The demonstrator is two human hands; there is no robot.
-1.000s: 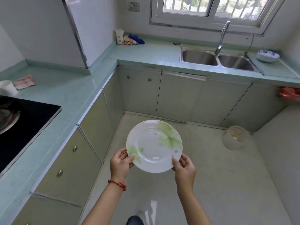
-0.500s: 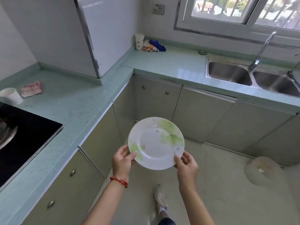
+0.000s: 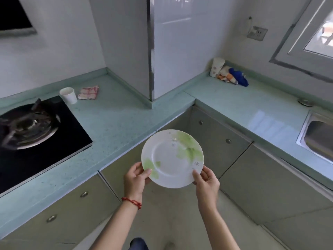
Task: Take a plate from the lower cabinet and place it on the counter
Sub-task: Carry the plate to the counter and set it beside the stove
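A white plate (image 3: 171, 159) with green leaf prints is held level in front of me, above the floor and beside the inner corner of the pale green counter (image 3: 115, 123). My left hand (image 3: 135, 179) grips its near left rim, thumb on top. My right hand (image 3: 207, 183) grips the near right rim the same way. The lower cabinet doors (image 3: 216, 141) under the counter are all closed.
A black gas hob (image 3: 36, 130) fills the counter's left part, with a white cup (image 3: 68, 95) and a pink cloth (image 3: 89, 92) behind it. A paper cup (image 3: 217, 66) and rags (image 3: 232, 77) sit in the far corner. A steel sink (image 3: 319, 139) lies at the right.
The view has swung left and up toward the counter corner. The plate, held in both hands, has come closer to the counter's edge near the hob.
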